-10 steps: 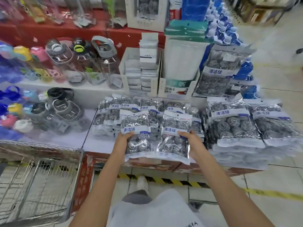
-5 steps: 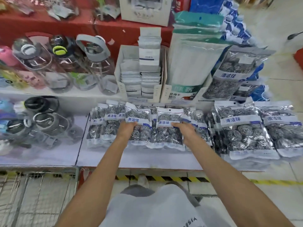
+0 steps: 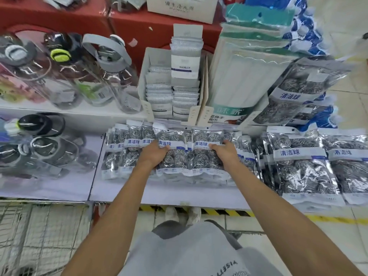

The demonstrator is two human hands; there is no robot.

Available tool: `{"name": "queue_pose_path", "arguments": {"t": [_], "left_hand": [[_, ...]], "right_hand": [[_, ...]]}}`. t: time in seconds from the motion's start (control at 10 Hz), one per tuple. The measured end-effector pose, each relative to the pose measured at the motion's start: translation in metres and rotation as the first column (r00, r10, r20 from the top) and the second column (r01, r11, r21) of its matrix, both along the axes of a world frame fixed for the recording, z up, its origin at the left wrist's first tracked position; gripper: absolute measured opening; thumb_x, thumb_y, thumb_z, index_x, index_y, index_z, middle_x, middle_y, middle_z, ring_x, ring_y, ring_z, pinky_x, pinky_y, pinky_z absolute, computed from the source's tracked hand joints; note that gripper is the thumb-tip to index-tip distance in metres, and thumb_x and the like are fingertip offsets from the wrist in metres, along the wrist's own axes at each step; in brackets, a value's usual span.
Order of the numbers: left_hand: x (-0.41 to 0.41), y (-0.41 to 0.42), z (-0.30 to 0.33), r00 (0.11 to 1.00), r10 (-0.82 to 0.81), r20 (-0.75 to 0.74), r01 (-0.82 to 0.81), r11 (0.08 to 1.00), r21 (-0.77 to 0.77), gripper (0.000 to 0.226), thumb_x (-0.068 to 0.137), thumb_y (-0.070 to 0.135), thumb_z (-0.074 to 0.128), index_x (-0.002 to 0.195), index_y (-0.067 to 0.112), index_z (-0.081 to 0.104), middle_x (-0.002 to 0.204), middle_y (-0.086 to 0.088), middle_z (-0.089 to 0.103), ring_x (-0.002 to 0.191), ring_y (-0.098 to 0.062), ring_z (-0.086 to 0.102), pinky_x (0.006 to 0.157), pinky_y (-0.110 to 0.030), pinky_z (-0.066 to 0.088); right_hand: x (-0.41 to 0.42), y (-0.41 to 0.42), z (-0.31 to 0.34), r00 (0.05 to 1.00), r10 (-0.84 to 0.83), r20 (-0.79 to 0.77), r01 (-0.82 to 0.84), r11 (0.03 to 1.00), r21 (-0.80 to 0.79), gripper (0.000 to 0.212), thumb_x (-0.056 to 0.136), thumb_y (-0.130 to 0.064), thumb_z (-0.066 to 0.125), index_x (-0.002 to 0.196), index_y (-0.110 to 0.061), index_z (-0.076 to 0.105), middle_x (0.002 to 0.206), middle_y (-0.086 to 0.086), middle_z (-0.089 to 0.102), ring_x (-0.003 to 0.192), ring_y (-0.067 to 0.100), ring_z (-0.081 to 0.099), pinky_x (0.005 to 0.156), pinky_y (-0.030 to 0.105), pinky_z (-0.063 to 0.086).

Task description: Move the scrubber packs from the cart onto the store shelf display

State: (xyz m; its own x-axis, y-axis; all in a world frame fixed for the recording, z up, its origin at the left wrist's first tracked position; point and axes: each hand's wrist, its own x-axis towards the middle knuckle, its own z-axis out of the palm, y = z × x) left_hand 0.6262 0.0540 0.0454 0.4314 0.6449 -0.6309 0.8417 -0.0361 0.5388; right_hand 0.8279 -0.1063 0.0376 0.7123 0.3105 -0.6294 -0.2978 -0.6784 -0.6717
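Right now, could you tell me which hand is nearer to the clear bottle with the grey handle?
Left. The left hand lies below-right of the bottle; the right hand is further right.

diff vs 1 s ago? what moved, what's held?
Both scrubber packs went forward from the shelf's front edge onto the row of small packs. The left hand still grips the left pack, the right hand the right pack; neither is released. Big packs and bottles stayed put.

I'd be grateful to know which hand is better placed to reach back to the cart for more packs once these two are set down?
Probably the left hand. The cart stands at the person's lower left, on that arm's side. The right hand would have to cross the body. Both hands grip small scrubber packs on the shelf.
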Motion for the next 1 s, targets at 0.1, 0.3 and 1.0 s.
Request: {"name": "queue_pose_path", "arguments": {"t": [0.1,0.3,1.0], "left_hand": [[0.001,0.008,-0.007,0.998,-0.038,-0.045,0.038,0.999,-0.017,0.076,0.101,0.057,0.049,0.163,0.024,0.018,0.156,-0.013,0.047,0.138,-0.039,0.05,0.118,-0.057,0.036],[0.0,0.005,-0.005,0.989,-0.104,-0.106,0.115,0.989,0.096,0.072,0.103,0.057,0.046,0.161,0.019,0.024,0.155,-0.013,0.049,0.135,-0.038,0.053,0.115,-0.056,0.041],[-0.133,-0.103,0.0,0.926,0.329,0.186,-0.364,0.907,0.211,0.029,0.108,0.033,0.047,0.082,0.022,0.053,0.066,-0.002,0.062,0.062,-0.023,0.062,0.062,-0.039,0.051]], "right_hand": [[0.003,0.006,-0.001,0.995,0.076,0.065,-0.073,0.996,-0.046,0.07,0.093,-0.029,0.076,0.151,-0.008,0.044,0.14,0.012,0.058,0.123,0.03,0.056,0.107,0.04,0.043],[0.0,0.003,-0.001,0.965,0.177,0.195,-0.15,0.978,-0.144,0.063,0.095,-0.03,0.073,0.146,-0.004,0.047,0.131,0.012,0.061,0.109,0.029,0.06,0.092,0.032,0.046],[-0.073,-0.178,-0.015,0.96,0.106,0.261,-0.107,0.994,-0.01,0.027,0.084,-0.053,0.078,0.088,-0.028,0.068,0.071,-0.003,0.072,0.076,0.025,0.071,0.076,0.051,0.061]]}}
